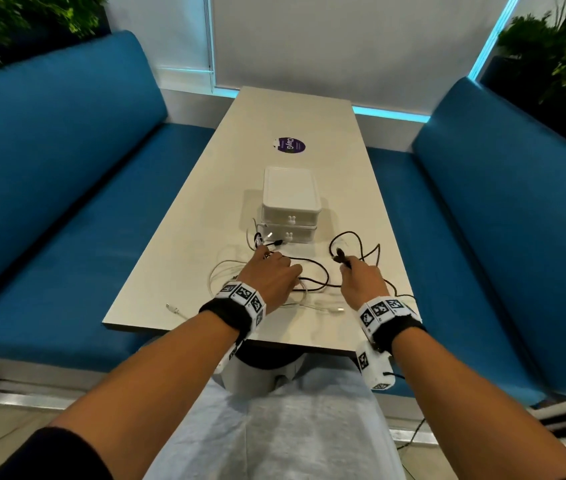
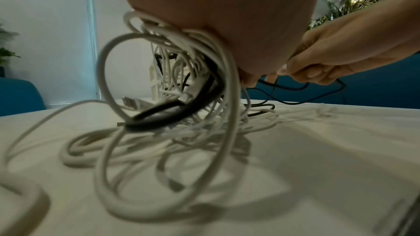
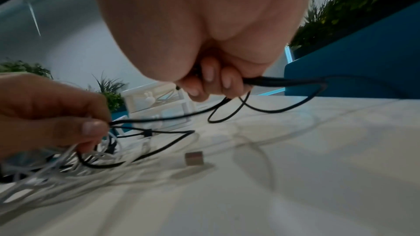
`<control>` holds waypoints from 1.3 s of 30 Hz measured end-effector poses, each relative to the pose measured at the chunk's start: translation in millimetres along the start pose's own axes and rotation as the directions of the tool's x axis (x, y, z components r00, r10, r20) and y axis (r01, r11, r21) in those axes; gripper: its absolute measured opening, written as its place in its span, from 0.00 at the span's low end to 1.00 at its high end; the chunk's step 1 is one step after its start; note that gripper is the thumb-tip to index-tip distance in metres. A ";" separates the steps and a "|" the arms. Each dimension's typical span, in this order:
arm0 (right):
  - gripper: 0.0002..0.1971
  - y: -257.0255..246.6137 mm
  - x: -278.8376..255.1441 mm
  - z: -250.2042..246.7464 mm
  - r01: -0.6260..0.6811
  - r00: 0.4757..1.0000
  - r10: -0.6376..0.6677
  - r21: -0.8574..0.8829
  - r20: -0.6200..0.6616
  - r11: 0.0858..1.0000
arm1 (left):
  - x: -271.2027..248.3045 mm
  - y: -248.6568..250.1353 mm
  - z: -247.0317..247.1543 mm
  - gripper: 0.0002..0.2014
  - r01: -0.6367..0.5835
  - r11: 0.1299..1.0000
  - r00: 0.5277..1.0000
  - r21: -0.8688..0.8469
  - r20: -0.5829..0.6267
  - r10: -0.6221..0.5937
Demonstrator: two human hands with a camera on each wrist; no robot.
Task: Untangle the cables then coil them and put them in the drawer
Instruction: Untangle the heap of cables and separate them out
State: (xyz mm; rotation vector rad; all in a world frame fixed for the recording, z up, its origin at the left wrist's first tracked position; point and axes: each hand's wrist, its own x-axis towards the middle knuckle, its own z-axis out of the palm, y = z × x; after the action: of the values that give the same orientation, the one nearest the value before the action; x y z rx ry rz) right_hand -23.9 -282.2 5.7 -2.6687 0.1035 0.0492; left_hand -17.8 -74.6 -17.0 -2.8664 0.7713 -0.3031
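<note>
A tangle of white cables [image 1: 226,271] [image 2: 163,132] and a black cable [image 1: 354,237] [image 3: 272,109] lies on the table near its front edge. My left hand [image 1: 271,271] [image 3: 52,114] grips a bunch of white and black cables and lifts them off the table. My right hand [image 1: 361,275] [image 3: 211,78] [image 2: 329,64] grips loops of the black cable [image 3: 284,81], which runs across to the left hand. Just beyond the hands stands a white two-drawer box [image 1: 290,202] [image 3: 156,100], both drawers closed.
The pale table [image 1: 309,126] carries a purple round sticker [image 1: 290,144]. A loose white plug [image 1: 172,308] lies near the front left corner, and a metal USB plug [image 3: 193,158] lies under my right hand. Blue benches [image 1: 67,188] flank both sides.
</note>
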 end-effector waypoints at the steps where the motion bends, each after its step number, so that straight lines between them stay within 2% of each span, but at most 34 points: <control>1: 0.17 -5.3 -2.3 2.3 0.040 0.999 -0.040 0.043 -0.009 0.998 | 0.1 0.5 -1.3 0.13 -0.003 1.000 1.000 -0.009 0.003 0.003; 3: 0.16 -19.0 -5.8 6.7 0.121 0.993 -0.121 0.103 -0.008 0.987 | 1.6 1.2 -4.2 0.13 0.004 1.000 1.000 -0.029 0.013 -0.004; 6: 0.15 -38.1 -9.3 17.2 0.183 0.977 -0.194 0.126 0.087 0.975 | 2.8 3.4 -5.6 0.13 0.035 0.998 0.999 -0.046 0.007 -0.034; 10: 0.11 -43.3 -6.8 27.9 0.118 0.971 -0.145 0.145 0.192 0.982 | -0.1 0.2 -5.6 0.13 0.053 0.995 0.998 -0.079 0.023 -0.051; 16: 0.10 -30.8 -8.3 14.7 0.174 0.965 -0.180 0.048 0.192 0.984 | -4.7 -6.0 -8.6 0.07 0.067 0.995 0.998 -0.069 0.018 -0.066; 20: 0.10 -18.9 1.6 1.7 0.137 0.973 -0.145 0.058 0.180 0.989 | 2.3 -10.9 -18.0 0.04 0.099 0.990 0.994 -0.100 0.045 -0.095; 27: 0.11 1.7 7.4 -8.6 0.051 0.983 -0.058 0.042 0.173 0.998 | -0.4 -22.8 -16.8 0.20 0.028 0.971 0.999 -0.239 0.037 -0.019; 30: 0.11 1.7 6.6 -2.4 0.042 0.985 -0.046 0.030 0.167 0.999 | -6.6 -20.6 -17.3 0.31 0.075 0.926 0.997 -0.371 0.054 -0.059; 32: 0.11 0.5 3.7 1.4 0.053 0.985 -0.057 0.024 0.161 0.998 | -12.4 -17.8 -17.5 0.27 0.089 0.865 0.994 -0.495 -0.016 -0.111; 34: 0.11 -0.7 1.2 3.7 0.073 0.987 -0.080 0.050 0.142 0.996 | -16.6 -19.0 -16.6 0.18 0.014 0.892 0.985 -0.452 -0.145 -0.090; 36: 0.11 -2.2 -1.0 5.5 0.100 0.986 -0.109 0.083 0.122 0.992 | -19.2 -22.3 -13.5 0.15 -0.016 0.938 0.977 -0.346 -0.206 -0.059; 37: 0.10 -2.9 -1.2 6.1 0.106 0.987 -0.117 0.095 0.114 0.990 | -19.7 -23.4 -13.4 0.18 -0.003 0.953 0.980 -0.302 -0.190 -0.057; 39: 0.10 -4.9 -0.6 6.4 0.111 0.988 -0.122 0.111 0.095 0.988 | -20.1 -24.9 -15.8 0.24 0.031 0.970 0.995 -0.243 -0.083 -0.052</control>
State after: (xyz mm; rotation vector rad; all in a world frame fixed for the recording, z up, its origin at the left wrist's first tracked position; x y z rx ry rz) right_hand -24.2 -274.9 2.2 -2.5555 -0.0807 0.1380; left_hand -26.6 -44.6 0.3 -3.1190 0.8166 -0.3680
